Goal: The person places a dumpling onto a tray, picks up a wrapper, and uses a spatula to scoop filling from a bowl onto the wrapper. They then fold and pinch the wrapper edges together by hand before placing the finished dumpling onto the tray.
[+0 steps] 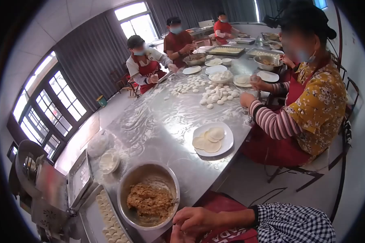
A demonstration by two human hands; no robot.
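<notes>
At the bottom of the head view, my right hand (194,218) reaches in from the right in a checked sleeve, its fingers bent and pressed together. Just below and left of it, my left hand (177,235) is partly cut off by the frame edge, fingers also closed. Both hands meet beside the lower right rim of a metal bowl (127,168). Whatever lies between the fingers is too hidden to name. Brown filling (150,201) sits in the bowl, with a utensil handle at its right side.
A white plate (229,141) with round wrappers (209,139) stands on the floured metal table (150,133). Trays (83,178) of dumplings (111,224) and a flour bowl (109,162) are left. Co-workers (308,93) (146,67) sit around several loose dough pieces (218,95).
</notes>
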